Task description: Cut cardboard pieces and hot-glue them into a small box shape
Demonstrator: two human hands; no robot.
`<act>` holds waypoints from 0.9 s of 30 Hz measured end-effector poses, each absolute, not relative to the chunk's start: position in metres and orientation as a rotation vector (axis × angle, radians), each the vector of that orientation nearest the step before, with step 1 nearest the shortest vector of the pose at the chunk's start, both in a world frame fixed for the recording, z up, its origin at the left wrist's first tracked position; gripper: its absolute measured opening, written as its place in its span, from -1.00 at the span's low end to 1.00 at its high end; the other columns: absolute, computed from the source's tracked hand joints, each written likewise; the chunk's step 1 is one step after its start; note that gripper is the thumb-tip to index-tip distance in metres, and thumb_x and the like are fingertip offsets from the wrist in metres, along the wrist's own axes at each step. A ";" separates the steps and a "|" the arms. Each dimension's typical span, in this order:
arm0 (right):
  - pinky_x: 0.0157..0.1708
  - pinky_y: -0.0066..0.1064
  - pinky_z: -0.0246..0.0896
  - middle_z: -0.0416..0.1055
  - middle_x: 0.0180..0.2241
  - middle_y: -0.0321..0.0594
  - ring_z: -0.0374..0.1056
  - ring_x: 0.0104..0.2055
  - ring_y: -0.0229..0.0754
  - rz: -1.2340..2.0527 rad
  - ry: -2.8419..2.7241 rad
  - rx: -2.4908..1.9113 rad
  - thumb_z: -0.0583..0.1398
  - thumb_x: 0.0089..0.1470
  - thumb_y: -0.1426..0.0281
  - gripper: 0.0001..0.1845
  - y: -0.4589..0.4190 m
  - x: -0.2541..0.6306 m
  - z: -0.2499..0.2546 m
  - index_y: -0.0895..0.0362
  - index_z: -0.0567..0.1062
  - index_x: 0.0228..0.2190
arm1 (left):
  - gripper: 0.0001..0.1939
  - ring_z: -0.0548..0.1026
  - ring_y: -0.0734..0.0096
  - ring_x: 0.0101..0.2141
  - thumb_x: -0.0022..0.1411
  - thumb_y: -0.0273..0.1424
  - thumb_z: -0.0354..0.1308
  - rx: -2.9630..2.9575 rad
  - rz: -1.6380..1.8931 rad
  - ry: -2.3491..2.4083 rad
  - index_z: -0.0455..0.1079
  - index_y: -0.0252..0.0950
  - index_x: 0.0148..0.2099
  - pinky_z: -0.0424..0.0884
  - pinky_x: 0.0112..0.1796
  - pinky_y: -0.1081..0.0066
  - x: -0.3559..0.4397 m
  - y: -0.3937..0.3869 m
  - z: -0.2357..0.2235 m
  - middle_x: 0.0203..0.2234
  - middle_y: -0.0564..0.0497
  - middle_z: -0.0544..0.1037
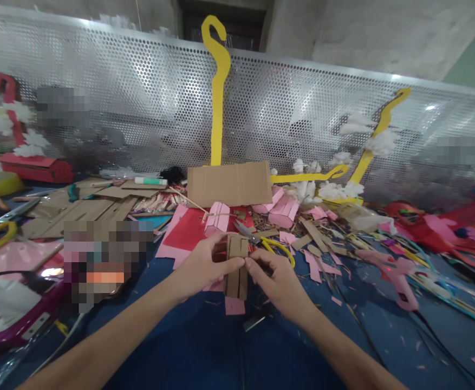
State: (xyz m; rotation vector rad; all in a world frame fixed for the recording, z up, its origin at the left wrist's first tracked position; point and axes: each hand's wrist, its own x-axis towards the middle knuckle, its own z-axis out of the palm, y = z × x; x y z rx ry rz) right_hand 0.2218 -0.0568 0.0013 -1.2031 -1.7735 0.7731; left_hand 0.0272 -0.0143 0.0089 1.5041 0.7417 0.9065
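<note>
From where I watch, the cardboard block [235, 279] lies between my two hands, touching both, so neither is clearly nearer. Its long axis runs near to far, away from my body, with the far end between the hands and the near end reaching toward me. My left hand [196, 268] grips it from the left, thumb across the upper face, fingers partly hidden behind the edge. My right hand [281, 281] has thumb and fingertips drawn together at the right edge; I cannot tell how firmly they pinch.

A pink scrap [235, 307] shows at the block's near end, with a metal strip [255, 323] just beside it to the right. Beyond, the scissors [246, 232] sit close to the right hand's fingers, and a red sheet [186, 227] lies to the left. Open room is on the near side, over the blue table [196, 352]; the glue gun [391, 268] is well apart to the right.
</note>
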 end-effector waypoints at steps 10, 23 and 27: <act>-0.46 -0.42 0.13 0.34 -0.57 -0.35 0.24 -0.51 -0.26 0.866 -1.684 -1.169 0.15 0.31 0.16 -0.62 -0.054 0.223 -0.005 0.09 0.38 -0.49 | -0.47 0.55 0.09 0.05 0.18 -0.34 0.38 1.522 0.872 0.699 0.37 -0.36 0.15 0.43 0.08 0.14 0.027 -0.011 0.006 0.07 -0.23 0.58; -0.46 -0.42 0.16 0.36 -0.56 -0.33 0.27 -0.51 -0.25 0.897 -1.711 -1.181 0.15 0.31 0.14 -0.60 -0.055 0.223 -0.002 0.09 0.37 -0.50 | -0.53 0.55 0.07 0.05 0.27 -0.22 0.31 1.493 0.861 0.741 0.44 -0.34 0.13 0.45 0.05 0.12 0.027 -0.013 0.006 0.08 -0.22 0.57; -0.47 -0.42 0.13 0.34 -0.57 -0.34 0.26 -0.51 -0.25 0.879 -1.732 -1.190 0.13 0.32 0.18 -0.61 -0.055 0.224 -0.002 0.09 0.36 -0.51 | -0.50 0.58 0.03 -0.01 0.30 -0.14 0.26 1.406 0.829 0.745 0.43 -0.35 0.15 0.52 -0.05 0.10 0.028 -0.014 0.005 0.03 -0.24 0.60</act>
